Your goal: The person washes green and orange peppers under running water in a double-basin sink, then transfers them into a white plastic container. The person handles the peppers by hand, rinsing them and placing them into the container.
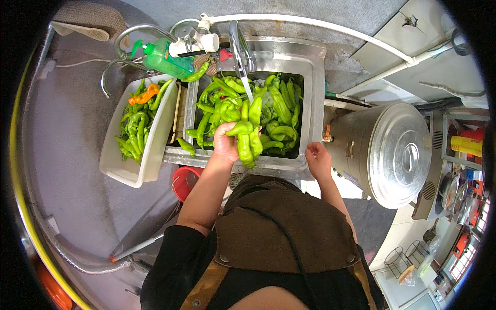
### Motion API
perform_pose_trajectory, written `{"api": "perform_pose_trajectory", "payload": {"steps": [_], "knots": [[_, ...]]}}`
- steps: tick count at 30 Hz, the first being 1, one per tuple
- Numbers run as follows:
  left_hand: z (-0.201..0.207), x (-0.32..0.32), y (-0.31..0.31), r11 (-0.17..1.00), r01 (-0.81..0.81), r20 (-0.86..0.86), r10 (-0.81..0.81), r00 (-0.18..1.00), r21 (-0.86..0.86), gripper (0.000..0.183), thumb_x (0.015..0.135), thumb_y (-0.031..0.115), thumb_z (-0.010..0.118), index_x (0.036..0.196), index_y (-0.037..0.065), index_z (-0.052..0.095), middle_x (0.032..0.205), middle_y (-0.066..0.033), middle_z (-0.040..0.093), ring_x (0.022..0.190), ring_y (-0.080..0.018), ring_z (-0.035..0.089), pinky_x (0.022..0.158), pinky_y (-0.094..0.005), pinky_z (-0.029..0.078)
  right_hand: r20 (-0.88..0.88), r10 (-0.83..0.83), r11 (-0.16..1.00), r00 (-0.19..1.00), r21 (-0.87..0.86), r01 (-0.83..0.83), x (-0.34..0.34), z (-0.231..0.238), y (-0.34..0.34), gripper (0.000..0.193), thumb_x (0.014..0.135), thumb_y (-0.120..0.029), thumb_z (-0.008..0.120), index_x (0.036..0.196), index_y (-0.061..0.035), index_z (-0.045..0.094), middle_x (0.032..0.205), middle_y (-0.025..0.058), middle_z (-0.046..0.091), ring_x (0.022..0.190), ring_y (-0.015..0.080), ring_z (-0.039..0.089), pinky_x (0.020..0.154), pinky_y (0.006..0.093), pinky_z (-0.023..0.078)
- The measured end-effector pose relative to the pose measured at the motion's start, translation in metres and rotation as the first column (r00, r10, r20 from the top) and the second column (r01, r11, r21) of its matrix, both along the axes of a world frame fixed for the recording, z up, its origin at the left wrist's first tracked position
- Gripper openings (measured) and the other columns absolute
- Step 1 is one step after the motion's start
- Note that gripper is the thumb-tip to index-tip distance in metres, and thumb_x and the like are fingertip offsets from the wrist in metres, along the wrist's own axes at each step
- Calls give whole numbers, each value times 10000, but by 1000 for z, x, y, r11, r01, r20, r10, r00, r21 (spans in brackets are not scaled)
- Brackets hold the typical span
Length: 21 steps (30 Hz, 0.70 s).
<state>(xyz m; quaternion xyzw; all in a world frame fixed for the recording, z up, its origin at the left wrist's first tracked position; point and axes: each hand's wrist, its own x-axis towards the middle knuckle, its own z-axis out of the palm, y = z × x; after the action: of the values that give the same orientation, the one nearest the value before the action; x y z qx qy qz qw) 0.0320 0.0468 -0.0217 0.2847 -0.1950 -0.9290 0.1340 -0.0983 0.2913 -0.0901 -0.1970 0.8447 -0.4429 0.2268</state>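
My left hand is closed around several long green peppers, held over the near side of a metal sink. A pile of green peppers fills the basin. From the faucet a stream of water runs down just beyond the held peppers. At the sink's near right corner is my right hand, its fingers curled in with nothing visible in them. One loose green pepper lies on the left ledge, and another pepper rests at the far left corner.
Left of the sink stands a white plastic bin with green peppers and an orange one. A green pump bottle is behind it. A red bucket sits below. To the right is a large lidded metal pot.
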Motion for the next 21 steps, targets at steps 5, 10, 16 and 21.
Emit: {"api": "perform_pose_trajectory", "payload": {"steps": [5, 10, 16, 21], "knots": [[-7, 10, -47, 957, 160, 101, -139, 985, -242, 696, 664, 197, 608, 1311, 30, 414, 1155, -145, 568, 994, -323, 575, 898, -440, 455, 9, 36, 999, 999, 10, -36, -2, -3, -6, 179, 780, -131, 587, 911, -12, 617, 841, 161, 640, 776, 285, 632, 710, 359, 495], [34, -1, -85, 123, 463, 426, -241, 872, -878, 720, 560, 174, 704, 1247, 44, 532, 1137, -85, 518, 1089, -241, 470, 987, -326, 321, 17, 68, 998, 998, -17, -68, -1, -1, -13, 161, 781, -108, 610, 913, -16, 612, 816, 131, 640, 753, 230, 631, 695, 329, 495], [107, 84, -167, 142, 477, 491, 89, 866, -867, 660, 552, 112, 684, 1201, 77, 568, 1067, -52, 562, 1004, -180, 537, 911, -304, 416, 18, 62, 998, 998, -20, -62, -3, -2, -18, 155, 794, -106, 613, 921, -16, 613, 816, 119, 648, 749, 210, 633, 692, 319, 495], [133, 171, -228, 5, 718, 385, 847, 367, -696, 929, 647, 326, 782, 1394, 41, 308, 1393, -226, 328, 1253, -320, 389, 1005, -402, 350, 6, 104, 995, 995, 5, -104, -1, -7, -26, 151, 790, -117, 610, 901, -15, 614, 828, 136, 644, 744, 242, 633, 681, 333, 496]]}}
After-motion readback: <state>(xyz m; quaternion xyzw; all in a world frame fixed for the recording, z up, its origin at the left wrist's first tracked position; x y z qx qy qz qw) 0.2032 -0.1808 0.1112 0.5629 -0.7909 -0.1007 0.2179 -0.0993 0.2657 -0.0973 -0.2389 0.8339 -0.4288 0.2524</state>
